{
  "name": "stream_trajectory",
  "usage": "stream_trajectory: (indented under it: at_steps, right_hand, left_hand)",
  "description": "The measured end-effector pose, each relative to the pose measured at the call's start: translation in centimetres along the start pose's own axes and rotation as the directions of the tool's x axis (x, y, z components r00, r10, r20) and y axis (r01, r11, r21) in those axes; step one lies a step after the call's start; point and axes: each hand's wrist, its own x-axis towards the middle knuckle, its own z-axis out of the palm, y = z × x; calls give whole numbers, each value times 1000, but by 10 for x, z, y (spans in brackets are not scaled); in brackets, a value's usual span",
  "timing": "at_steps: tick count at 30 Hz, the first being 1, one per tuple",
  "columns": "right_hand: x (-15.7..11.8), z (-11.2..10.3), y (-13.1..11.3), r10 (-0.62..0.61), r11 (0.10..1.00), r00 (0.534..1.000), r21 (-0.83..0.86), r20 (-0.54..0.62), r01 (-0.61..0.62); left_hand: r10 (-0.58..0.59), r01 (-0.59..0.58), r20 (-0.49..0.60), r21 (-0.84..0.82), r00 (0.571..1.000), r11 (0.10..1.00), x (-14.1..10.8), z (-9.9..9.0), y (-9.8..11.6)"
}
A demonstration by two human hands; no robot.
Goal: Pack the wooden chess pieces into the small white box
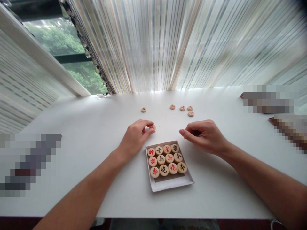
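My left hand (pixel 138 134) pinches a round wooden Chinese chess piece (pixel 152 127) with red marking between thumb and fingers, just beyond the box. My right hand (pixel 203 135) is over the table to the right, fingers curled in and thumb pointing left; no piece shows in it. Between my forearms sits a shallow open white box (pixel 172 183) with three rows of chess pieces, face up, in red and black characters. One is a red piece (pixel 154 172) in the near left corner, another a black piece (pixel 182 167) at the near right. A bare strip runs along the box's near side.
Beyond my left hand lies a loose black-marked piece (pixel 143 110). Farther right are several loose red-marked pieces (pixel 182 108) on the white table (pixel 115 198). Blurred-out objects lie at the left and right sides. A striped curtain (pixel 148 44) hangs along the far edge.
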Motion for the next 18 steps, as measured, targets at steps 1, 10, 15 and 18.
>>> stream_trajectory:
  at_steps: [1, 10, 15, 18]
  right_hand:
    - [0, 0, 0, -1, 1000, 1000, 1, -1, 1]
    - [-3, 5, -14, 162, 942, 979, 278, 124, -191]
    - [-6, 10, -27, 197, 825, 950, 483, 244, -295]
    - [-9, 14, -28, 219, 750, 929, 557, 299, -356]
  left_hand:
    - [14, -14, -2, -19, 1000, 1000, -1, -1, 3]
    - [115, -94, 62, -274, 991, 957, -14, -10, 37]
    - [184, -104, 156, -415, 970, 904, -19, -10, 44]
    - [203, -94, 201, -450, 958, 888, -20, -9, 44]
